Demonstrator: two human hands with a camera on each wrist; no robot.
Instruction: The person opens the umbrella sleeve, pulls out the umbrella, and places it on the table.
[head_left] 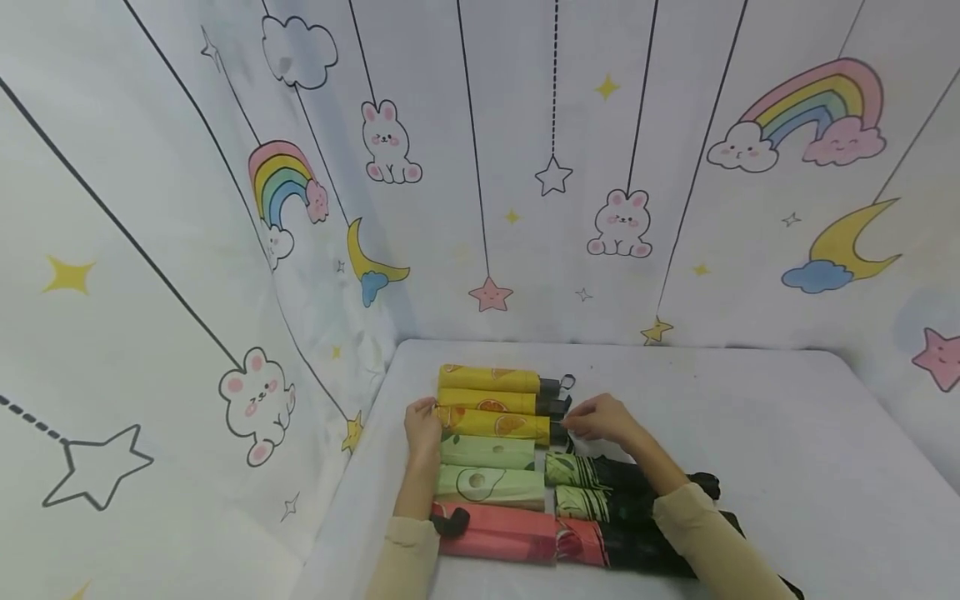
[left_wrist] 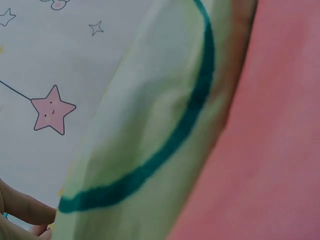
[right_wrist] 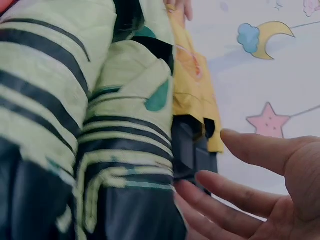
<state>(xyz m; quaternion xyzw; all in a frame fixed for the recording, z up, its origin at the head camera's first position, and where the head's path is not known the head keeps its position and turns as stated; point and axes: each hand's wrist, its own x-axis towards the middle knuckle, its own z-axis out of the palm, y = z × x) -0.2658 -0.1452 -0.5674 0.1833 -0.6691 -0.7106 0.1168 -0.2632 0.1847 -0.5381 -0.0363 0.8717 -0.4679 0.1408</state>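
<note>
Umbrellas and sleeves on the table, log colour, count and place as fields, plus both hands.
Yellow umbrellas: three, farthest, black handles rightward
Pale green sleeves: two, next nearer
Pink sleeve: one, nearest
Green-and-black umbrellas: two, right of the pale green sleeves
Red-and-black umbrella: one, right of the pink sleeve
Left hand: at the yellow umbrellas' left ends; grip unclear
Right hand: at the black handles, thumb and forefinger apart
</note>
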